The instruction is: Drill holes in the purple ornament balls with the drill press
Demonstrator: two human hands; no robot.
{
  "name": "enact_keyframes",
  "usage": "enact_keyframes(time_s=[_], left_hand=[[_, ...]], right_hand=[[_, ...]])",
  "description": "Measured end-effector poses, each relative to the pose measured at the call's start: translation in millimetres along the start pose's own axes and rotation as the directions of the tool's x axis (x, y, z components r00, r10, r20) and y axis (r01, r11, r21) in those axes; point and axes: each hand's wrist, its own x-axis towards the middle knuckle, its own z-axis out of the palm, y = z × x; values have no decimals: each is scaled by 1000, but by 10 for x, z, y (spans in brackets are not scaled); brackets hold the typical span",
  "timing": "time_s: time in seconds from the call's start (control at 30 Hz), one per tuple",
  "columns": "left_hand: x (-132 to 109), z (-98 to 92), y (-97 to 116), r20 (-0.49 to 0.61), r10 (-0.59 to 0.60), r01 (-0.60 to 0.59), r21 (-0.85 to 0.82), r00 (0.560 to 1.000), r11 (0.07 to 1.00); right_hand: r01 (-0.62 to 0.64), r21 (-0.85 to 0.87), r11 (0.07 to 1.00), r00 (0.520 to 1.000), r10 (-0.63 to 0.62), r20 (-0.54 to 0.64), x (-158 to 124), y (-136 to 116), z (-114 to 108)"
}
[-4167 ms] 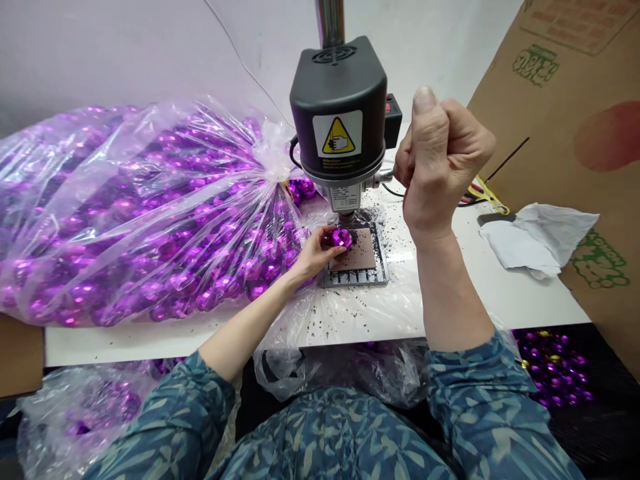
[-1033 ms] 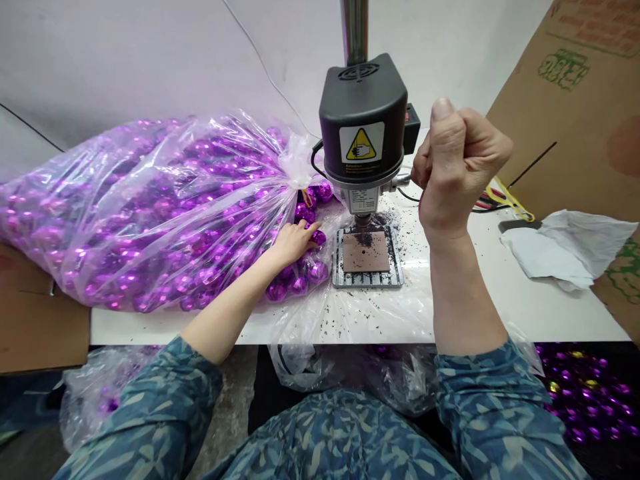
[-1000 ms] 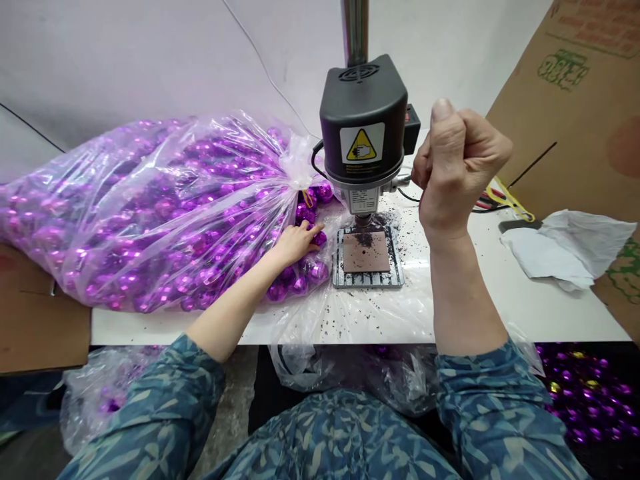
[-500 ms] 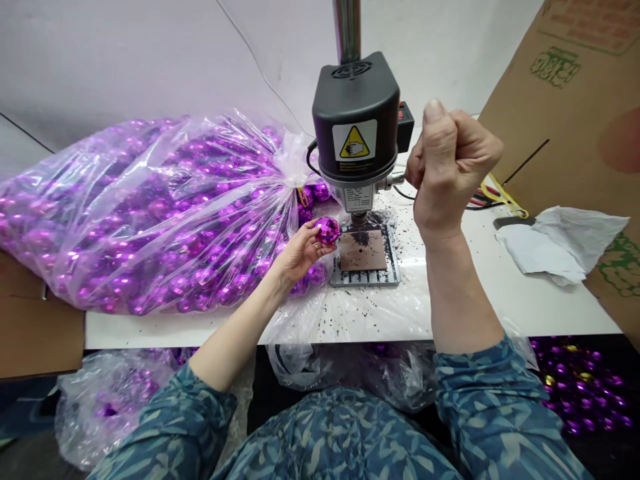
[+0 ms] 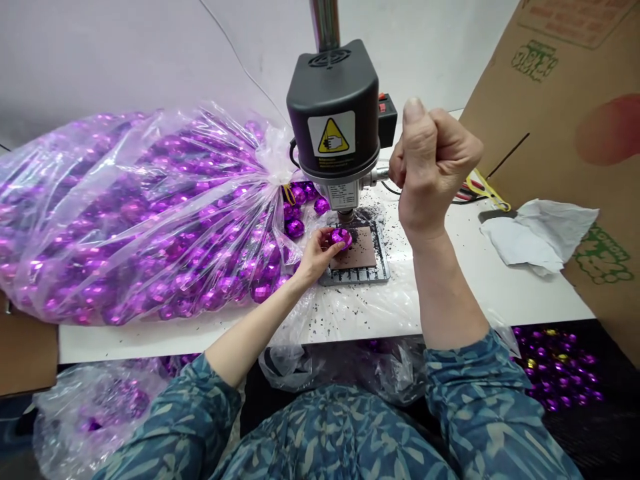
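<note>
My left hand (image 5: 319,253) pinches a shiny purple faceted ball (image 5: 342,239) over the left part of a brown board (image 5: 364,251). That board lies on the slotted metal base (image 5: 384,270) of a small black drill press (image 5: 333,107). Above the ball sits the chuck (image 5: 346,216), with dark shavings around it. My right hand (image 5: 435,163) is raised at the machine's right side, its fingers closed in a fist around the end of the feed lever (image 5: 381,174). The fist hides most of that lever.
A big clear bag (image 5: 150,220) full of purple balls fills the table's left. Loose balls (image 5: 295,228) lie by its tied neck. To the right are crumpled white paper (image 5: 543,233), a yellow-handled tool (image 5: 487,191) and a cardboard box (image 5: 560,133). More balls (image 5: 560,367) lie below the table edge.
My left hand has carried the ball right, relative to the machine, from the board's left edge to over the board near the chuck. My right fist keeps its hold. The whole view has shifted slightly.
</note>
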Motion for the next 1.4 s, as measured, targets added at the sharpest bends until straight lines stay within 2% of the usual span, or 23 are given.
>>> enact_keyframes(time_s=[0.23, 0.47, 0.83, 1.0, 1.23, 1.4], left_hand=[[-5, 111, 4, 17, 54, -56, 145, 998, 988], [-75, 193, -14, 9, 119, -118, 248, 993, 962], [-77, 193, 33, 28, 86, -90, 263, 996, 960], [-80, 197, 27, 21, 72, -75, 244, 997, 967], [-68, 191, -1, 12, 80, -81, 229, 997, 970], [-71, 178, 13, 22, 104, -106, 245, 994, 964]], right_hand=[[26, -13, 1000, 999, -26, -21, -12, -16, 13], [75, 50, 996, 997, -73, -40, -22, -69, -1], [150, 129, 980, 981, -131, -146, -263, 93, -58], [204, 160, 966, 974, -184, -134, -351, 176, -88], [350, 193, 917, 934, -326, -145, -439, 271, -119], [398, 188, 898, 916, -378, -133, -512, 359, -169]])
